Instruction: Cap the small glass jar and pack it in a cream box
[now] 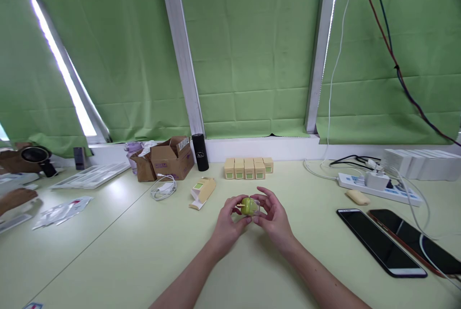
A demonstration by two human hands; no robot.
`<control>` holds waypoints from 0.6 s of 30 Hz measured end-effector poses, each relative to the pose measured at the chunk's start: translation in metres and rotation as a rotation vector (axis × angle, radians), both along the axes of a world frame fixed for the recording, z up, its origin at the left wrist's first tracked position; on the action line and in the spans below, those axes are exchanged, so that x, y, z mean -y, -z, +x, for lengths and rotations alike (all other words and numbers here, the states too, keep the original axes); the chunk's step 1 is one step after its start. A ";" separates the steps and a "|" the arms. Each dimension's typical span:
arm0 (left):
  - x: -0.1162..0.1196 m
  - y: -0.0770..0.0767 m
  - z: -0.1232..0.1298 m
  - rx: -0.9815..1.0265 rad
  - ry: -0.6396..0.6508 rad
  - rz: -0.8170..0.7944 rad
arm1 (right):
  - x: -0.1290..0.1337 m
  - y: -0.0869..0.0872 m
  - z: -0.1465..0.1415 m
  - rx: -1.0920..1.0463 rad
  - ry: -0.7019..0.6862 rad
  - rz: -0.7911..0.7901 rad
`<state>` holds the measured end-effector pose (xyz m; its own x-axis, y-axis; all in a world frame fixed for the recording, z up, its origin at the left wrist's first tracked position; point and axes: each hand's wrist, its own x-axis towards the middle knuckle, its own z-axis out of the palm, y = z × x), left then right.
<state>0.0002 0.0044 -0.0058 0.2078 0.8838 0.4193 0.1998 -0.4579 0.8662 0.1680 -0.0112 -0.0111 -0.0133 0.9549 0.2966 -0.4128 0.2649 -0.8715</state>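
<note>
Between my two hands, above the table, is a small glossy green object with a clear part at its right end and a pale stick-like bit at its left. I cannot make out its exact kind. My left hand pinches it from the left, with thumb below and fingers above. My right hand has its fingertips closed around the clear end. Left of my hands, an opened yellow carton lies on its side. Behind them stand several small yellow boxes in a block.
At the right lie two phones, a power strip with cables, and a beige oval item. White boxes stand behind. Leftward are a white cable, cardboard box, black cylinder and another person's hand.
</note>
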 end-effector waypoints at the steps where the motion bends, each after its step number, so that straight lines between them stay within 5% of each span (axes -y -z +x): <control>1: -0.001 0.000 0.000 -0.018 -0.020 0.022 | -0.001 0.001 0.001 0.001 -0.006 0.001; 11: -0.009 0.019 0.000 -0.197 -0.177 0.018 | -0.016 0.012 0.013 0.136 0.357 -0.065; 18: -0.004 0.016 -0.001 -0.446 -0.152 0.012 | -0.020 0.015 0.015 0.222 0.430 -0.123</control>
